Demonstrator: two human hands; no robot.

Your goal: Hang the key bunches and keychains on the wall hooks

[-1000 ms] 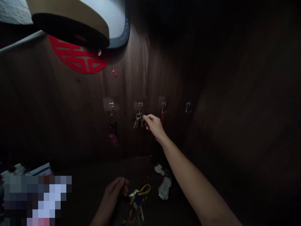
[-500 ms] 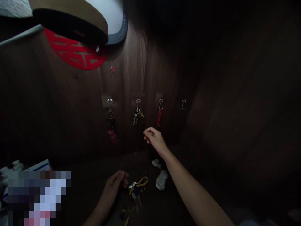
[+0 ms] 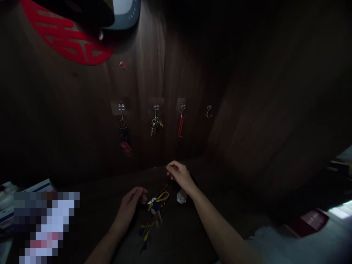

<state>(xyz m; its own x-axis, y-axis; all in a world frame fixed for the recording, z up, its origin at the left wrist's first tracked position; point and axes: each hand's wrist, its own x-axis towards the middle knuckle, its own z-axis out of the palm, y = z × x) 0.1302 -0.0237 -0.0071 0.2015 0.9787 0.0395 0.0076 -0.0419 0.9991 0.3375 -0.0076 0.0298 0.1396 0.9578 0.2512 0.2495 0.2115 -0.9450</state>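
Left hand (image 3: 134, 198), lower centre of frame, fingers loosely curled; can't tell if it grips anything. Right hand (image 3: 180, 174), just right of centre, hangs with fingers curled in and thumb against the index; can't tell if something's pinched, nothing sticks out clearly. Key bunch (image 3: 156, 205) lies on the dark surface at bottom centre, just right of the left fingertips; touching or barely apart, unclear. Its long axis slants from upper right down to lower left, yellow cord (image 3: 165, 196) at the upper end. Left hand is nearer; from the right hand the bunch lies down and to the left. Pale fob (image 3: 181, 197) sits just below the right hand, partly hidden by it. Farther out, mid-frame, hung keys (image 3: 155, 126) and red strap (image 3: 180, 127) on wall hooks.
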